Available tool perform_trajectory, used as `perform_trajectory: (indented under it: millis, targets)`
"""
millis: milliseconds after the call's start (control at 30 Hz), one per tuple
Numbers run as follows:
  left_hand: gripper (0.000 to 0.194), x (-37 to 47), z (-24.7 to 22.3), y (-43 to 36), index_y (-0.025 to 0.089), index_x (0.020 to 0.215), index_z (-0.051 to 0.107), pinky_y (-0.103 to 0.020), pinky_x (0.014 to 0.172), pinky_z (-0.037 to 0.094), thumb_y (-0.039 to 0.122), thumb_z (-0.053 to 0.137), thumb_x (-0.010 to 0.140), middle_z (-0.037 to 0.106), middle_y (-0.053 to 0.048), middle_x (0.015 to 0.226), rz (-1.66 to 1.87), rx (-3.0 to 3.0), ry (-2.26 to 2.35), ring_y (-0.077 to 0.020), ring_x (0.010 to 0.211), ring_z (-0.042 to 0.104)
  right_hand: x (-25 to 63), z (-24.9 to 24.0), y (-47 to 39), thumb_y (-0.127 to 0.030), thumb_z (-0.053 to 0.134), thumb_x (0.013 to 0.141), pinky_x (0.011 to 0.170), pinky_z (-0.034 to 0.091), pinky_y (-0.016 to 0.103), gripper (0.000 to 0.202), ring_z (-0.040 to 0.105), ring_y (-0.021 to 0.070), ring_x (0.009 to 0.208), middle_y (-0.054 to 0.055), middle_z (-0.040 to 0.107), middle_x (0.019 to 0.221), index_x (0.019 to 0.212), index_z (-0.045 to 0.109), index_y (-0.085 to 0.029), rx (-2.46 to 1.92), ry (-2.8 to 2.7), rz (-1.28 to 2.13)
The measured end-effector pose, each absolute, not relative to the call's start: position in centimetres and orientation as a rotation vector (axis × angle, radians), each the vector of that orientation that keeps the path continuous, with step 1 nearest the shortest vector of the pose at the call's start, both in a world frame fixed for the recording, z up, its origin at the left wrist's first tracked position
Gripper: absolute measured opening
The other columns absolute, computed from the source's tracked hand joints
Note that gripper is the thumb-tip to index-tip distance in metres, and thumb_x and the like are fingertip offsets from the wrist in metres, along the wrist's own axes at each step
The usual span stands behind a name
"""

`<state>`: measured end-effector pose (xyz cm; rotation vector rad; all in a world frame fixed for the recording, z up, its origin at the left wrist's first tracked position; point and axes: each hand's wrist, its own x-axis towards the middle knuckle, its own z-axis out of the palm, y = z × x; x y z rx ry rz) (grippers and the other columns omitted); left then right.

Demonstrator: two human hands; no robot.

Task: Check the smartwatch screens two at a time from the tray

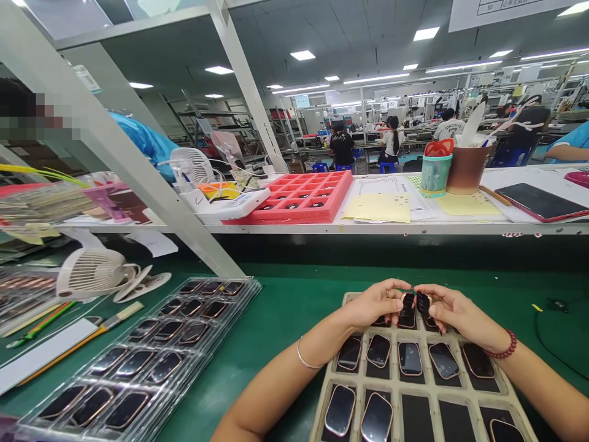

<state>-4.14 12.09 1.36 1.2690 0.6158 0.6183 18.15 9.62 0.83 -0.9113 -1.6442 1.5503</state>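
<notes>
Above the far row of a beige compartment tray (359,380), both my hands come close together with fingertips nearly touching. My left hand (378,304) is closed in a pinch on a small black smartwatch body (407,304). Another dark smartwatch body (423,303) sits between the thumb and fingers of my right hand (453,309). Fine detail on both pieces is too small to make out. Below them, rectangular smartwatch bodies with glossy dark screens, such as this smartwatch (410,358), lie in the tray's compartments. Two near compartments show only their black lining.
A transparent tray (184,362) of smartwatch bodies lies to the left on the green mat (271,344). Beyond it are a white fan (92,273) and a brush (124,314). The shelf above carries a red foam tray (317,209), cups and a phone (543,201). A slanted post (151,184) stands left.
</notes>
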Motion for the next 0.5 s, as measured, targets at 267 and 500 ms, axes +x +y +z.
perform_trajectory:
  millis: [267,500]
  targets:
    - [0.053,-4.13,1.29,12.07,0.016,0.111,0.052,-0.017,0.046,0.033,0.041,0.072,0.069,0.057,-0.001,0.082,0.630,1.272,0.628,-0.0064,0.054,0.057,18.17,0.50,9.76,-0.046,0.063,0.081,0.050,0.048,0.024,0.054,0.048,0.0079,0.050,0.000,0.056,0.077,0.125,0.049,-0.019,-0.905,-1.675,1.544]
    - [0.043,-3.65,1.53,11.98,0.015,0.112,0.054,-0.022,0.058,0.045,0.032,0.065,0.074,0.063,-0.008,0.094,0.720,1.250,0.751,-0.0173,0.077,0.066,18.28,0.30,10.03,-0.040,0.059,0.082,0.063,0.053,0.029,0.057,0.061,0.0165,0.075,0.005,0.062,0.083,0.131,0.040,-0.017,-0.968,-1.567,1.567]
